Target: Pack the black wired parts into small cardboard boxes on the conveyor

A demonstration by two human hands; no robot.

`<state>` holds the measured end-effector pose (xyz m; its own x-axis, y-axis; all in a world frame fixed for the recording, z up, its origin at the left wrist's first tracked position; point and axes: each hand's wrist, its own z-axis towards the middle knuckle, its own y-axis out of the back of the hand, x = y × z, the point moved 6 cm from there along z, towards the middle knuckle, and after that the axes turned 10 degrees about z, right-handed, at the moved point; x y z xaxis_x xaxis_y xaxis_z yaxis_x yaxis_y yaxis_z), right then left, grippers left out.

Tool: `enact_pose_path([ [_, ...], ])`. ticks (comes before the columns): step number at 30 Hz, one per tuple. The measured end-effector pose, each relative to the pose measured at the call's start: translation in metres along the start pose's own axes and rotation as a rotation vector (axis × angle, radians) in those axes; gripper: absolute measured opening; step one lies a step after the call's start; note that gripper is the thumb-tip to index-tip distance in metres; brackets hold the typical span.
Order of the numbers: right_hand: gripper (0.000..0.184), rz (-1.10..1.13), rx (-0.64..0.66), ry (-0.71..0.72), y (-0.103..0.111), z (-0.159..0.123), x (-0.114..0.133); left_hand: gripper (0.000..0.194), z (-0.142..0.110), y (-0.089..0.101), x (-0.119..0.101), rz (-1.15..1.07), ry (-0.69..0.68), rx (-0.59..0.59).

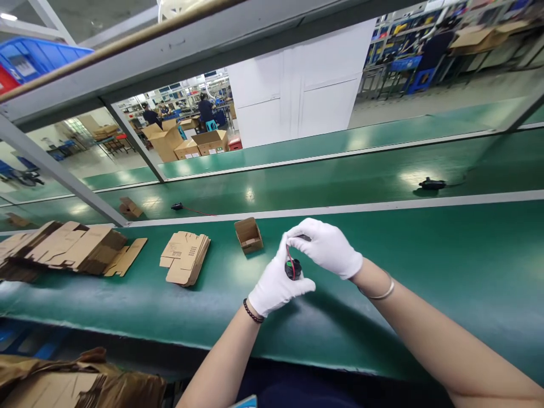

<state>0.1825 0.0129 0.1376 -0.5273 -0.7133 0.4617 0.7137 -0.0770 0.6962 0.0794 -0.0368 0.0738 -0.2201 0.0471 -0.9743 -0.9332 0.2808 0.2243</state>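
Observation:
My left hand (276, 286), in a white glove, is closed around a small black cylindrical part (293, 268) with a green spot on its end. From that part a red wire (291, 254) runs up toward my right hand (329, 245). Also gloved in white, my right hand pinches the wire near its upper end, with a dark bit showing between its fingers. The fingertips of both hands meet there. Just left of my hands, an open small cardboard box (249, 236) stands on the green bench (408, 249).
Flat folded cartons (186, 258) lie in a stack on the left, with a larger carton pile (72, 246) farther left. Beyond the white divider strip (361, 209), a black part (432, 183) and another wired part (177, 206) lie on the green belt. A metal frame post (63, 170) stands left.

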Motion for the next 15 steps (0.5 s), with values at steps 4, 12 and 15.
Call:
enact_pose_path([
  [4, 0.024, -0.056, 0.146, -0.059, -0.037, -0.016, -0.002, 0.055, -0.008, 0.03, 0.006, -0.11, -0.073, -0.386],
  [12, 0.021, -0.159, 0.401, 0.157, -0.058, -0.058, 0.043, 0.048, -0.005, 0.042, 0.036, -0.616, -0.027, -0.486],
  [15, 0.025, -0.055, 0.278, 0.039, -0.042, -0.046, 0.044, 0.061, -0.008, 0.03, 0.035, -0.392, -0.009, -0.304],
])
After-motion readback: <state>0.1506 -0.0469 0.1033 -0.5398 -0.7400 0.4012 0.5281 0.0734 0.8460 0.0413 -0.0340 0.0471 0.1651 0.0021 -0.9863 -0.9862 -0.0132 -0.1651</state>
